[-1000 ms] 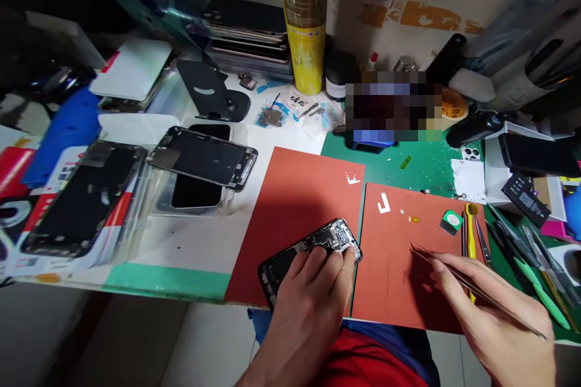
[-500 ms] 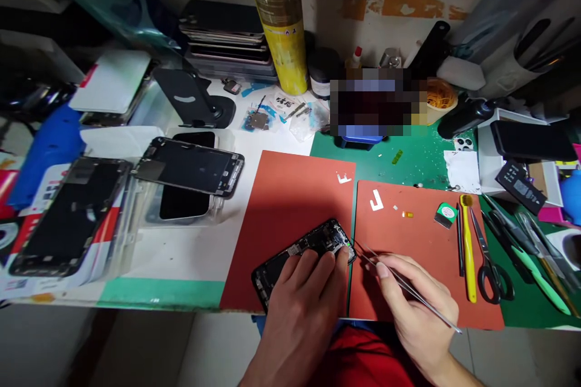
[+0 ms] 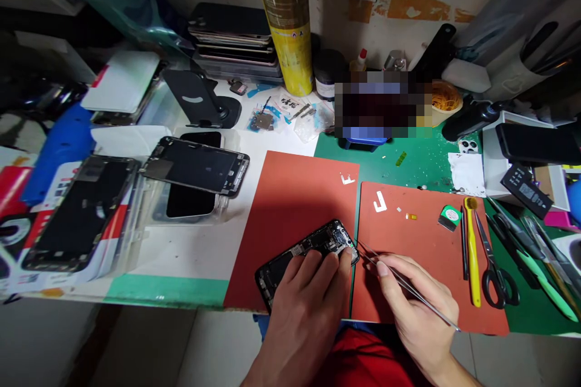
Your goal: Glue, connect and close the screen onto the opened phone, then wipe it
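Observation:
An opened phone (image 3: 297, 250) lies tilted on the left orange mat (image 3: 290, 193), its inner parts facing up. My left hand (image 3: 306, 299) rests over its lower part, fingers bent and pressed on it, with the index fingertip near the phone's right end. Pinched in my right hand (image 3: 415, 296) is a pair of metal tweezers (image 3: 424, 302), over the right orange mat (image 3: 431, 254). The tweezers' tips point left, close to the phone's right edge. Whether they touch it cannot be made out.
Scissors (image 3: 494, 272), a yellow brush (image 3: 472, 254) and several tools lie at the right. Other phone parts (image 3: 195, 164) and a black stand (image 3: 195, 97) are at the left. Behind stands a yellow can (image 3: 293, 54). Small white pieces (image 3: 380, 201) lie on the mats.
The whole view has shifted slightly, so most objects appear a little further right. Both hands keep nearly the same pose, the left on the phone and the right around the tweezers.

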{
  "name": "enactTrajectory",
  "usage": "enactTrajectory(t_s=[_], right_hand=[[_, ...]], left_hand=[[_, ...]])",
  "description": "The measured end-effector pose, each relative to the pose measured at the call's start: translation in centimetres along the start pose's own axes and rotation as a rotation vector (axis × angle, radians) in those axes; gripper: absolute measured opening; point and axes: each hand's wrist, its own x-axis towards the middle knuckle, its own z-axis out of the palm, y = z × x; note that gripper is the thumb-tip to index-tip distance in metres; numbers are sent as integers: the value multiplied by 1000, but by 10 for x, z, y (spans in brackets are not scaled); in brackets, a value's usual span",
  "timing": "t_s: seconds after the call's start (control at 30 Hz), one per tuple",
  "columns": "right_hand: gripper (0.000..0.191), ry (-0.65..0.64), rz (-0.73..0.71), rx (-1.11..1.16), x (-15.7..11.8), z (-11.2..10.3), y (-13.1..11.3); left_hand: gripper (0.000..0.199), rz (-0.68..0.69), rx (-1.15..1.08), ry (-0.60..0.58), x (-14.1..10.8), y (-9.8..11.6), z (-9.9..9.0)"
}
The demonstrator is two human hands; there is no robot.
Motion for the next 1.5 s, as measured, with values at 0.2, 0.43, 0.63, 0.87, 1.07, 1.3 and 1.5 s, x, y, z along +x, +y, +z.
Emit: enactTrajectory(t_s=[0.2,0.43,0.63,0.87,1.07,1.3,1.5], right_hand=[[10,-5,-10,-15,0,0,1],[10,-7,-21,-22,1,1,1],[10,-6,-26,-29,1,0,0],[10,-10,-20,-29,1,1,2],[10,-9,-19,-30,1,1,1],[11,-13,-19,-31,-1,1,3],[10,-14,-27,-38,0,1,2]], left_hand=[[36,-11,2,-1,0,1,-1],[36,-5,18,1,-1,1,0],[37,-9,3,1,-2,1,-1],[36,-9,7,8,-1,1,0],[36,-2,6,12,0,1,-2],[37,-4,10,0,-1,0,0],[39,0,15,-7,-2,1,1]])
